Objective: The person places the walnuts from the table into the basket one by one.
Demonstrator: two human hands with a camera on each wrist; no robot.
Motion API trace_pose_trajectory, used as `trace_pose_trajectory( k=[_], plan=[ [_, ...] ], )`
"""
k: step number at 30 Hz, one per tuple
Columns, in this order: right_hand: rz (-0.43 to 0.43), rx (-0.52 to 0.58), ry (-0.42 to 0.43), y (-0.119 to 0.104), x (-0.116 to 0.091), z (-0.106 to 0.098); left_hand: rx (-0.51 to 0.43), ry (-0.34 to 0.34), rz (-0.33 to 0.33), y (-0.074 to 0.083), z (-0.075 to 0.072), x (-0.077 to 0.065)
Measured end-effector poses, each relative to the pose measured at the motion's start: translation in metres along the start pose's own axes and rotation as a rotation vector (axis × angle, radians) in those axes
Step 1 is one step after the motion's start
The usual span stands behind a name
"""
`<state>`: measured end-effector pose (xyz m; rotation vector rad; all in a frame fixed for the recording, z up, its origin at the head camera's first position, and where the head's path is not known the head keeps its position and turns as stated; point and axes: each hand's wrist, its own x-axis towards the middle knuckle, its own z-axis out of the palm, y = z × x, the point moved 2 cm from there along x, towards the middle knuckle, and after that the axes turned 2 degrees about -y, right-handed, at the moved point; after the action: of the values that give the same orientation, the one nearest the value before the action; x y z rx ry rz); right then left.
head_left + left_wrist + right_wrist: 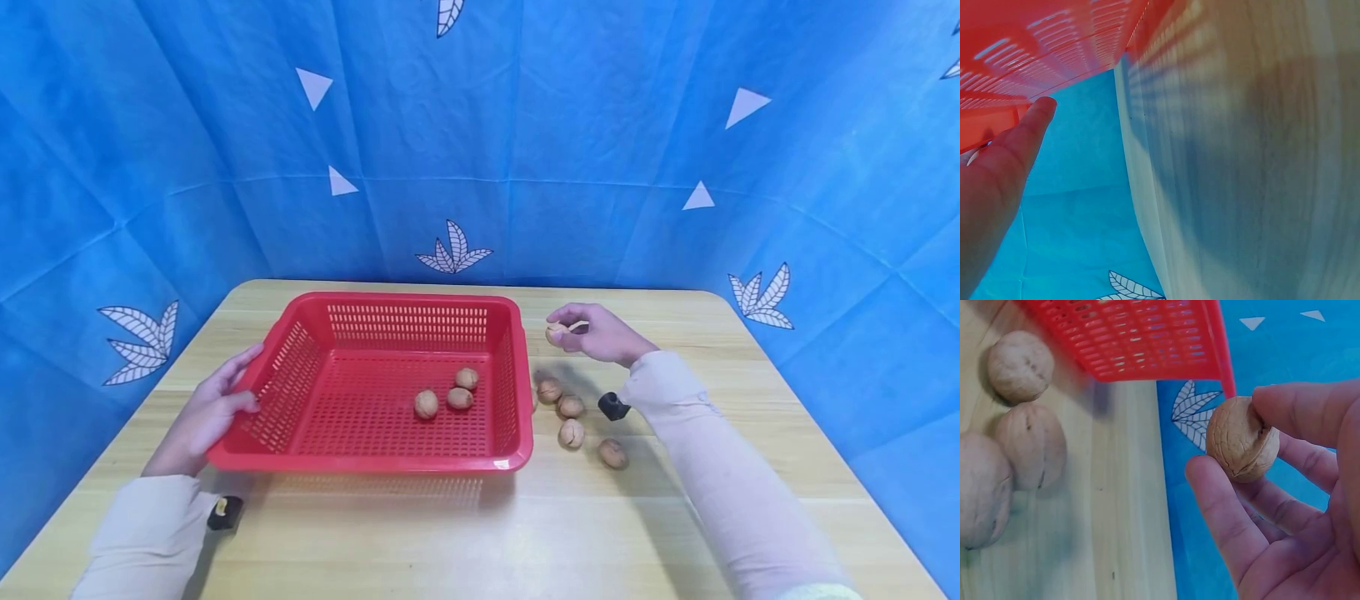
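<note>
Our left hand (202, 417) grips the left rim of a red, rectangular, slotted plastic basket (367, 464), with the thumb over the inner side, while our right hand (600, 335) pinches a round, tan, wrinkle-shelled walnut (1242, 439) between thumb and fingertips, just outside the basket's right rim. We judge that the left hold steadies the basket, and that the fingertip pinch suits so small and round a shell. Three tan walnuts (426, 404) lie inside, toward the right of the slotted floor, where the low walls should keep them from rolling away. Five loose walnuts (572, 433) sit on the pale wood-grain worktop (600, 542) to the right, one partly hidden by the basket, all within the right arm's reach. We can make out no brand, label or writing; the blue cloth backdrop (615, 100) carries only white triangles and leaf prints.
</note>
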<state>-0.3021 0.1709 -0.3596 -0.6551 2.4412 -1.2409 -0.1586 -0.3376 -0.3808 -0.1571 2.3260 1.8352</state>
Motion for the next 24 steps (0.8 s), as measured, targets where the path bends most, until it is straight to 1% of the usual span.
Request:
trace_pose_trajectory(
  k=[6,12,24],
  plan=[
    [0.001,-0.010,0.022,-0.008,0.004,0.000,0.011,-0.002,-0.004,0.001,0.000,-0.001],
    [-0.002,0.021,0.021,-0.015,0.008,0.002,0.010,-0.005,-0.009,0.001,0.001,-0.002],
    [-0.038,0.037,0.043,-0.028,0.014,0.003,-0.007,0.003,-0.007,-0.002,0.001,0.000]
  ],
)
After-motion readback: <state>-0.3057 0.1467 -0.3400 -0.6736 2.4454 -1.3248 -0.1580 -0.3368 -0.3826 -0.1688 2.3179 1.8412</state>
